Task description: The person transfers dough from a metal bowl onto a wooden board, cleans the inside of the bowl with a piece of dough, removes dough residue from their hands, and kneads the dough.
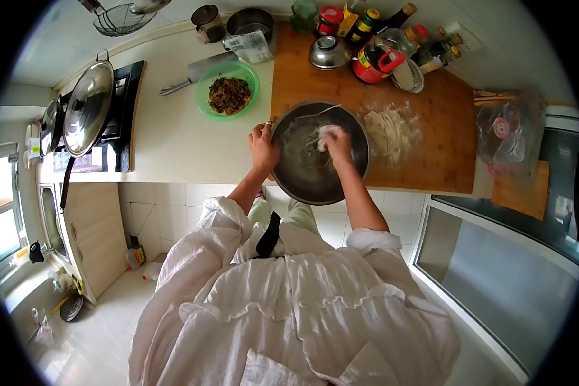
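I have the large round dark-grey metal mixing bowl (312, 186) on the brown wooden board (441, 157), its near rim at six o'clock reaching past the counter's front edge. A pale, floury mix lies inside, and a thin light-coloured utensil (318, 113) leans at twelve o'clock by the far rim. At nine o'clock my wearer's left hand (262, 149) holds the bowl by its rim, fingers bent along the outside. The right hand (336, 145) dips into the bowl just off centre toward two o'clock, its fingers whitened and drawn together; at this angle I can't tell whether they pinch a lump of dough. Outward from the bowl, a loose heap of whitish flour (391, 132) spreads over the board toward three o'clock. At ten o'clock I see a light-green round plastic bowl (255, 83) holding dark, shredded filling (229, 96), with a broad-bladed metal cleaver (207, 68) just beyond it. An upturned shiny steel bowl (329, 55) stands at twelve, a red-handled dark jug (370, 64) at one. Farther off, a domed silver lid (87, 112) stands over the black stove (127, 96) past nine, and a crumpled clear plastic bag (511, 132) lies at three.
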Tool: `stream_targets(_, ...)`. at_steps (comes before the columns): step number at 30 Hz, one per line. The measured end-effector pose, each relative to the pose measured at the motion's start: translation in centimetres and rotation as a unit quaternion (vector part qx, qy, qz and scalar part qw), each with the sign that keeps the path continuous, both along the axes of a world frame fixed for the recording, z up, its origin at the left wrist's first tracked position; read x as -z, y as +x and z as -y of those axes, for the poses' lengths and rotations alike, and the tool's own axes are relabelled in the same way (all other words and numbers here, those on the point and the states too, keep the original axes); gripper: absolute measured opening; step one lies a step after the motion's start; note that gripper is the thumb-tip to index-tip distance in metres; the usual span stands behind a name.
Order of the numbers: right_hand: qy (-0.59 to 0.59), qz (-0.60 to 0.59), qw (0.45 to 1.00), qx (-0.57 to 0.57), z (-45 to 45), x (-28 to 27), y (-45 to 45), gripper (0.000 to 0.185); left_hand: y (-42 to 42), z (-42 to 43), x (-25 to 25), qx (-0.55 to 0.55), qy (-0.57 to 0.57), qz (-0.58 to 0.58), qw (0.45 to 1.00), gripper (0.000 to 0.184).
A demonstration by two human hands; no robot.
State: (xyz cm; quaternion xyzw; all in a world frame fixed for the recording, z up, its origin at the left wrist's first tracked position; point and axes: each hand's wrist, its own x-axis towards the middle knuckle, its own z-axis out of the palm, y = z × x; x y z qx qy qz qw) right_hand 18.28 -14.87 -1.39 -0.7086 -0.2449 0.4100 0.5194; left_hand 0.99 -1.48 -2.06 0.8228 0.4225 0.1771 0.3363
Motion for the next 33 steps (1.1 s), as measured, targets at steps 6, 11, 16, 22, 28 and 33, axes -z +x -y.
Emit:
stream_targets(6,-0.047,-0.03,0.995,0.081,-0.1,0.9,0.3,0.009,0.0,0.1,-0.4,-0.011,-0.015,-0.005,1.0,0.055)
stream_targets(11,0.032,0.045,0.995,0.078,1.8,-3.3,2.1,0.009,0.1,0.1,0.2,-0.016,-0.038,-0.002,0.999,0.054)
stream_targets(16,0.056,0.251,0.926,0.277,7.0,-5.8,13.7,0.02,0.3,0.0,0.7,-0.027,-0.02,0.001,0.999,0.054)
stream_targets(22,-0.189,0.606,0.77,0.071,8.4,-5.8,12.8,0.035,0.5,0.1,0.2,-0.035,-0.012,-0.013,0.999,0.051)
stream_targets(28,-0.018,0.458,0.882,-0.111,3.9,-1.2,-1.0,0.068,0.5,0.3,-0.5,-0.031,-0.009,-0.01,0.999,0.052)
stream_targets(33,-0.157,0.507,0.84,-0.108,0.4,5.0,-3.1,0.077,0.7,0.0,-1.2,-0.015,-0.001,-0.024,1.0,0.052)
